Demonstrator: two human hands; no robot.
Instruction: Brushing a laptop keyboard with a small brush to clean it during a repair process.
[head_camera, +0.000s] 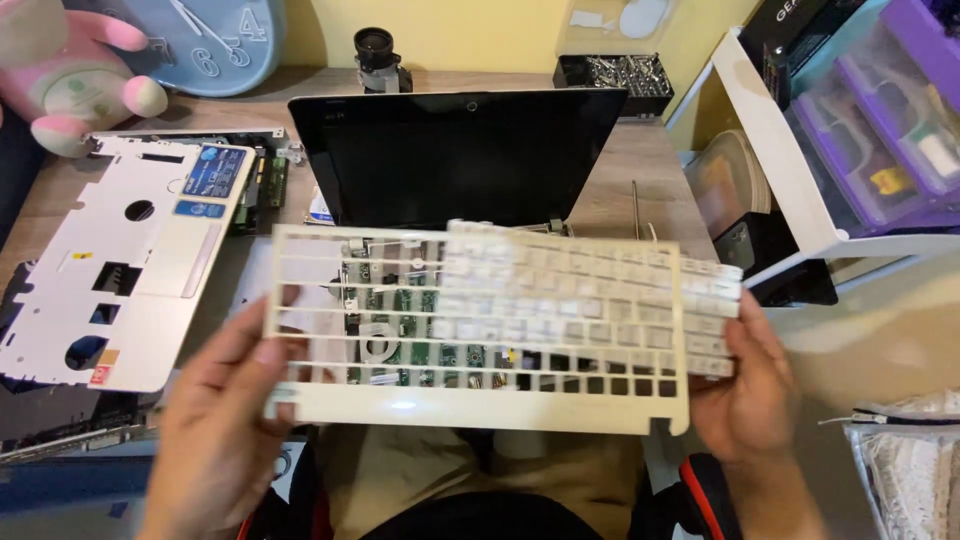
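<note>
Keyboard bezel frame (480, 405), cream plastic grid, held up flat between both hands above the opened laptop (455, 150). Left hand (225, 420) grips its left edge, fingers curled through the slots. Right hand (745, 385) pinches the right end, also holding the white keyboard (600, 300), which lies slid partway out behind the frame, blurred.

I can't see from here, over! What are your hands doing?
Left hand and right hand hold cream keyboard frame up by its ends. White keyboard half out, blurred. Open laptop beneath on the desk.
</note>
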